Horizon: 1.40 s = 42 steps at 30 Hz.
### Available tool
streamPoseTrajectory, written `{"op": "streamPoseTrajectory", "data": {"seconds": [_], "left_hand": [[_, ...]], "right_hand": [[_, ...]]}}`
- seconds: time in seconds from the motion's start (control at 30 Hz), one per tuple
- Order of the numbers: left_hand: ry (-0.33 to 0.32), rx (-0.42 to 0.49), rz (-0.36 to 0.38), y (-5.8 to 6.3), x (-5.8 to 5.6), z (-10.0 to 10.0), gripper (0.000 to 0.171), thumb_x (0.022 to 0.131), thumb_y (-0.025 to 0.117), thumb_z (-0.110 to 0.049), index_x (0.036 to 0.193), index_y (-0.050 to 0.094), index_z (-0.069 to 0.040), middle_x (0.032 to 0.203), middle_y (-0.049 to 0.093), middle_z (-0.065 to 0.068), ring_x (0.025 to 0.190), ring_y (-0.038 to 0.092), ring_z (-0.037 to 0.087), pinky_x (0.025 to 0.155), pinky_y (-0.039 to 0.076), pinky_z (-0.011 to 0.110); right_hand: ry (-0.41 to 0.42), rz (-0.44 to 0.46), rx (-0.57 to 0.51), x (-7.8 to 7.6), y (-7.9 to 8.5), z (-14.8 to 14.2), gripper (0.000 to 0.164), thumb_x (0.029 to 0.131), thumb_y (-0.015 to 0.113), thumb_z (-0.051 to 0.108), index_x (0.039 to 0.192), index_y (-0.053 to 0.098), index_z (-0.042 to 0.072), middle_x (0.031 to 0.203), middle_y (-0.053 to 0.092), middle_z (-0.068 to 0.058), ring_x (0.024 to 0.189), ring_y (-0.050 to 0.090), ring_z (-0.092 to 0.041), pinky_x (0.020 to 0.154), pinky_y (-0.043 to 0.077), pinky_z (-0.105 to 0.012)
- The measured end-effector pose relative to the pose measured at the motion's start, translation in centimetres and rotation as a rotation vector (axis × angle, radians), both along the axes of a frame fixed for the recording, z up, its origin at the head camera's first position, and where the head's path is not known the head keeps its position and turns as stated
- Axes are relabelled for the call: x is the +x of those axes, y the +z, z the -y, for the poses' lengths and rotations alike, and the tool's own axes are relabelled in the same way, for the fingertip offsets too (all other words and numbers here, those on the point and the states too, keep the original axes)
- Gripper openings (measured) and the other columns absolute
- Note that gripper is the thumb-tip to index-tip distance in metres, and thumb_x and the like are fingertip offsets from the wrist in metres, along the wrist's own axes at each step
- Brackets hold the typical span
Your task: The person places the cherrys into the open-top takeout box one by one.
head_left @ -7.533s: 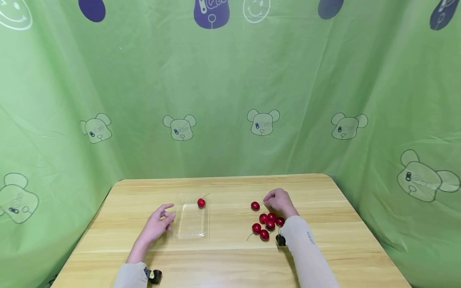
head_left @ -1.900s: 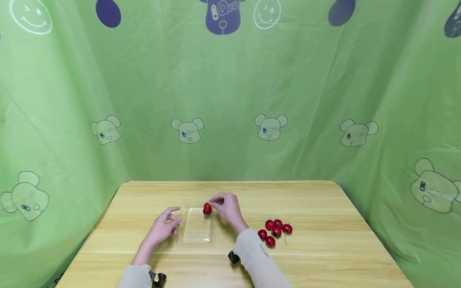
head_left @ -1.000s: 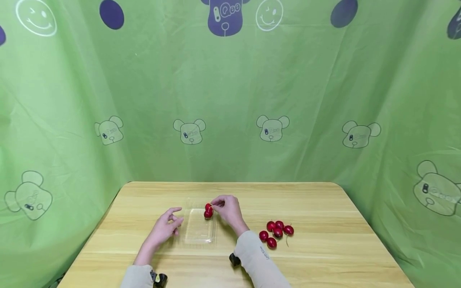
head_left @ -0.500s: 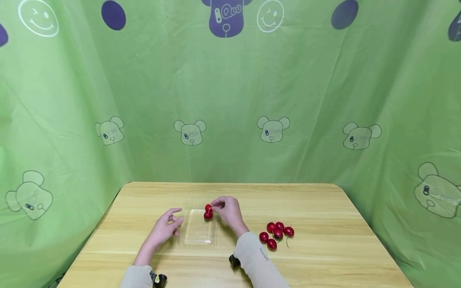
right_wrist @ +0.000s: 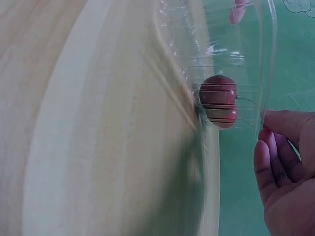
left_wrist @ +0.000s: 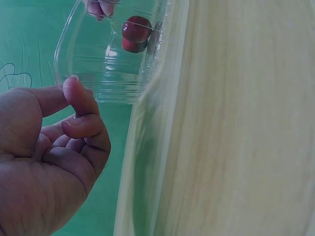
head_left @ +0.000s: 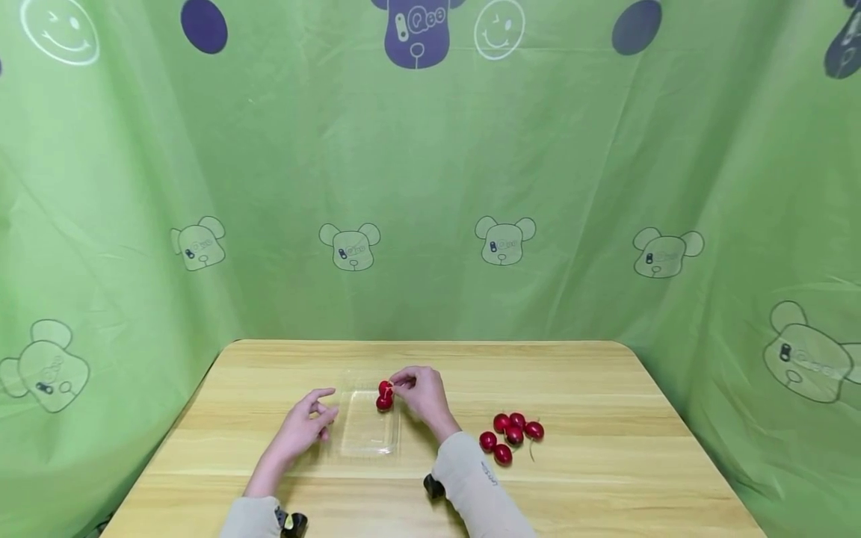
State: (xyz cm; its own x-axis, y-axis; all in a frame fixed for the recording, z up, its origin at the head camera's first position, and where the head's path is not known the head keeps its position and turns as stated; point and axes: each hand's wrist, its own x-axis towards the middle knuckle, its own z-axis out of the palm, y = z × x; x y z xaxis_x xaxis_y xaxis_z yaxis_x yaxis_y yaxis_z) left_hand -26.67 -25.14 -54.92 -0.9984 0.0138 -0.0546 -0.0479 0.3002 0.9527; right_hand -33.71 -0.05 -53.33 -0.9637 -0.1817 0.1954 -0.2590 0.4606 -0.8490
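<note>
A clear plastic container (head_left: 368, 450) stands on the table between my hands. Two red cherries (head_left: 384, 404) sit close together at its back right corner. From the right, my right hand (head_left: 424, 392) pinches a thin cherry stem between thumb and index finger, its fingertips at the container's rim in the right wrist view. Relaxed, with thumb and index finger spread apart, my left hand (head_left: 306, 424) lies beside the container's left rim. In the left wrist view its fingertips overlap the rim; whether they touch it I cannot tell.
Several loose cherries (head_left: 514, 436) lie in a cluster on the wooden table (head_left: 592, 463), right of the right forearm. A green printed curtain (head_left: 430, 299) surrounds the table at the back and both sides.
My right hand has moved left from the cherry cluster to the container. The lone cherry behind the cluster is gone, and two cherries instead of one show at the container's corner. The left hand kept its pose.
</note>
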Motion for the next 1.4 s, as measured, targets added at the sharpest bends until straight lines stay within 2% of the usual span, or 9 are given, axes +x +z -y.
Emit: {"op": "streamPoseTrajectory", "data": {"seconds": [0.23, 0.6, 0.87, 1.2, 1.4], "left_hand": [[0.005, -0.025, -0.011, -0.3, 0.1, -0.1, 0.052, 0.102, 0.066, -0.014, 0.150, 0.049, -0.004, 0.096, 0.065, 0.017, 0.063, 0.060, 0.019, 0.054, 0.048, 0.026], [-0.016, -0.001, 0.012, -0.2, 0.2, 0.0, 0.054, 0.103, 0.065, -0.013, 0.152, 0.046, -0.004, 0.097, 0.066, 0.018, 0.065, 0.061, 0.019, 0.057, 0.052, 0.027], [-0.015, -0.018, 0.010, 0.1, 0.1, 0.3, 0.054, 0.103, 0.065, -0.015, 0.152, 0.046, -0.004, 0.097, 0.065, 0.018, 0.065, 0.061, 0.018, 0.058, 0.051, 0.026], [-0.020, -0.019, 0.012, 0.0, 0.0, 0.3, 0.054, 0.103, 0.064, -0.015, 0.153, 0.045, -0.005, 0.098, 0.065, 0.018, 0.066, 0.061, 0.020, 0.058, 0.051, 0.026], [-0.025, -0.018, 0.001, 0.0, 0.1, 0.4, 0.054, 0.103, 0.064, -0.015, 0.153, 0.045, -0.003, 0.097, 0.065, 0.018, 0.067, 0.062, 0.021, 0.057, 0.050, 0.026]], "right_hand": [[0.004, 0.017, 0.001, 0.3, 0.1, -0.2, 0.012, 0.086, 0.081, 0.000, 0.097, 0.080, 0.003, 0.085, 0.076, -0.004, 0.073, 0.063, -0.009, 0.067, 0.055, -0.021], [0.000, 0.010, 0.005, 0.4, 0.5, -1.3, 0.012, 0.087, 0.080, 0.002, 0.100, 0.079, 0.002, 0.090, 0.076, -0.006, 0.077, 0.064, -0.011, 0.070, 0.056, -0.022], [-0.006, -0.029, 0.037, 0.3, 1.6, -2.5, 0.010, 0.091, 0.078, 0.008, 0.101, 0.080, 0.006, 0.092, 0.077, -0.004, 0.078, 0.065, -0.010, 0.073, 0.057, -0.023], [-0.010, -0.065, 0.076, 1.3, 3.0, -5.2, 0.012, 0.091, 0.078, 0.009, 0.103, 0.079, 0.006, 0.092, 0.077, -0.003, 0.080, 0.065, -0.011, 0.075, 0.058, -0.025], [-0.028, -0.098, 0.100, 2.3, 3.7, -6.9, 0.009, 0.091, 0.078, 0.008, 0.100, 0.080, 0.010, 0.088, 0.075, 0.000, 0.077, 0.064, -0.009, 0.073, 0.057, -0.025]]}}
